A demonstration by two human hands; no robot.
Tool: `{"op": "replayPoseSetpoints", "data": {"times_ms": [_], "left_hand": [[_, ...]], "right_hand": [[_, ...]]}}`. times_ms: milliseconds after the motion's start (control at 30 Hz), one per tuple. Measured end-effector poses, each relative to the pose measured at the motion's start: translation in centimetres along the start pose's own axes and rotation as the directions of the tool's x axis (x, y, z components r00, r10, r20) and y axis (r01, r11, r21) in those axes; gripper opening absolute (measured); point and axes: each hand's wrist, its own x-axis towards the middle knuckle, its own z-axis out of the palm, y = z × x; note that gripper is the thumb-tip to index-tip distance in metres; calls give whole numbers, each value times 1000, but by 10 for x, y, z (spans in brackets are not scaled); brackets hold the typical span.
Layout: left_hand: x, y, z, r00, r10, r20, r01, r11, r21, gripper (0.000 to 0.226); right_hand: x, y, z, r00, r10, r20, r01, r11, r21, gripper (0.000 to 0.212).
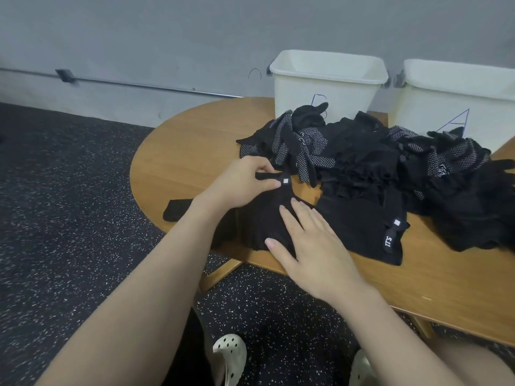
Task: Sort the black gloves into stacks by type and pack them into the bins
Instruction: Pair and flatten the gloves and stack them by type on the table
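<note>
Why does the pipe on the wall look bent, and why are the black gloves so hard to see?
Head view: the wide-angle lens curves the wall pipe and the table edge; soft, even light leaves little shadow, so the plain black gloves merge into one dark mass, while the dotted gloves stand out; the left hand looks slightly blurred.

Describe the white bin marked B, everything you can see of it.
The bin marked B is a cream-white tub that looks like plastic, with a rolled rim and walls tapering downward. It stands upright and open-topped at the far edge of the wooden table, close to the grey wall. No contents show above its rim. A blue hand-drawn B on its front is partly hidden by the pile of black gloves heaped against its base. A second bin marked A stands to its right, apart.
</note>
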Motion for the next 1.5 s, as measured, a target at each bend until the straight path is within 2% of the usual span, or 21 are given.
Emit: {"op": "replayPoseSetpoints", "data": {"times_ms": [100,200,300,400,500,800,867,933,1000,1067,1133,1200,1267,1367,1500], "left_hand": [[1,-2,3,1000,-25,-13,26,998,54,19],[-15,0,-10,998,-24,-59,39,962,268,39],[-56,-2,-20,979,-166,-119,200,893,402,51],[-98,0,-12,935,-353,-9,313,818,483,60],[-110,-3,6,912,-406,65,317,795,517,67],[-87,-33,-2,953,-304,1,263,826,499,63],[-92,-26,-2,956,-284,-72,284,834,474,61],[-96,-11,4,960,-188,-205,264,846,462,60],[-97,12,17,963,-19,-271,146,877,458,58],[-93,35,36,965,140,-220,-20,881,473,55],[-88,53,58,967,228,-117,-145,861,487,54],[-83,62,73,970,237,-51,-180,846,501,54],[-76,67,86,971,237,-24,-195,849,490,54],[-66,68,96,969,249,-4,-218,857,467,55],[-62,68,103,964,264,-3,-235,862,449,57]], "right_hand": [[4,0,1,1000,12,-1,-12,1000,-19,77],[7,-1,-1,999,19,-38,-20,1000,-21,79],[15,-4,-7,989,-9,-146,10,1000,6,72],[28,-7,-3,988,-72,-136,73,997,1,65],[36,-9,12,997,-69,-23,68,997,-37,65],[40,-23,13,999,8,-38,-9,1000,-24,68],[27,-23,4,997,40,-72,-39,999,23,72],[11,-18,-7,989,86,-124,-77,994,78,76],[-5,-6,-19,969,139,-204,-119,987,105,71],[-18,14,-28,925,219,-309,-192,975,117,60],[-31,39,-36,856,334,-394,-300,942,147,46],[-41,61,-42,805,442,-396,-409,897,169,39],[-53,83,-45,780,527,-338,-493,849,187,47],[-64,99,-45,780,564,-271,-519,825,223,56],[-70,103,-42,817,512,-265,-436,849,298,64]]}}
